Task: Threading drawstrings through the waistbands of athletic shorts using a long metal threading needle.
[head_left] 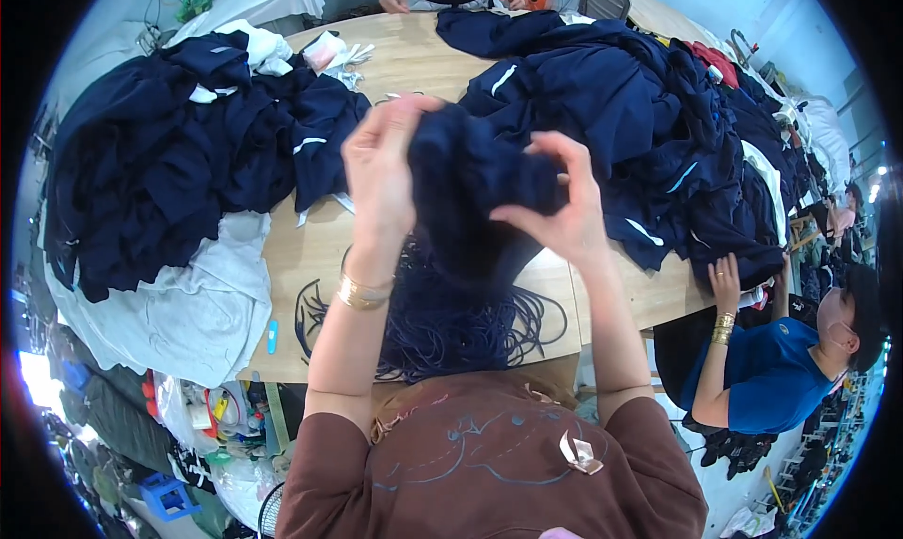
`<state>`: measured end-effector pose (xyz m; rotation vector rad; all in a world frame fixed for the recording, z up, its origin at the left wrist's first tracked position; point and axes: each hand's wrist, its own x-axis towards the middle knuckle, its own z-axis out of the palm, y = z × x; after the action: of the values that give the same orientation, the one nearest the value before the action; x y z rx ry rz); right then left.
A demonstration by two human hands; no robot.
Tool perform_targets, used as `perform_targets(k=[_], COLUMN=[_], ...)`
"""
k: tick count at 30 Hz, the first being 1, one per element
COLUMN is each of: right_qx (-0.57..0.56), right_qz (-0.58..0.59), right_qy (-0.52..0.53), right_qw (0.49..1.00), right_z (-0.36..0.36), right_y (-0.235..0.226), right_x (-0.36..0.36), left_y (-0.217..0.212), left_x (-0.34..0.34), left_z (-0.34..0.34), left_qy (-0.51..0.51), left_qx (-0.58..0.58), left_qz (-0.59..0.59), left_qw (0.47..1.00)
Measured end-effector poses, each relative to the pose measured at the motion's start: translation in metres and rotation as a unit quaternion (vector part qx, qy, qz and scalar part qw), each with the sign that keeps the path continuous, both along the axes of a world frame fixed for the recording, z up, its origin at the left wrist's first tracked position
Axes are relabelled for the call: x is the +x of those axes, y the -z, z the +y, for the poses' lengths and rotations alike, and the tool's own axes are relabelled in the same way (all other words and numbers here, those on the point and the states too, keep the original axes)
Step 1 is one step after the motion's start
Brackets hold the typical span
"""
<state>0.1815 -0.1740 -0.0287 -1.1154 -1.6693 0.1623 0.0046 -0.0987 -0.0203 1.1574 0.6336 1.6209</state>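
The fingers of the left hand are clamping the top of a navy garment. The fingers of the right hand are pinching its lower fold. The garment is hanging raised above the surface, over a bundle of navy cords. Navy piles are lying on both sides. A co-worker's hand is resting at the right edge.

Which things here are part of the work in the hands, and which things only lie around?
In hand:
left hand
right hand
dark blue garment, held by both
dark blue cords, under it

Lying about:
left clothes pile
right clothes pile
white cloth
blue pen
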Motion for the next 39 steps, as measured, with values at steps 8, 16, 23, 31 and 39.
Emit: perform_targets(k=[8,16,23,31,39], right_qx=[-0.111,-0.459,-0.202,-0.241,-0.224], right_qz=[-0.056,0.074,-0.017,0.277,-0.107], right_qy=[0.141,0.066,-0.073,-0.16,0.094], right_qw=[0.982,0.883,0.977,0.916,0.964], right_z=[0.007,-0.005,0.011,0.025,-0.005], right_y=[0.015,0.022,0.031,0.034,0.027], right_x=[0.068,0.099,0.017,-0.011,-0.001], left_y=[0.027,0.036,0.016,0.043,0.038], left_x=[-0.067,-0.05,0.015,0.027,-0.039], left_z=[0.064,0.072,0.035,0.016,0.063], left_qy=[-0.17,-0.13,-0.048,0.053,-0.02], left_qx=[-0.098,-0.113,-0.089,-0.114,-0.099], left_qz=[-0.068,-0.147,-0.198,-0.132,-0.111], left_qw=[0.978,0.974,0.975,0.983,0.989])
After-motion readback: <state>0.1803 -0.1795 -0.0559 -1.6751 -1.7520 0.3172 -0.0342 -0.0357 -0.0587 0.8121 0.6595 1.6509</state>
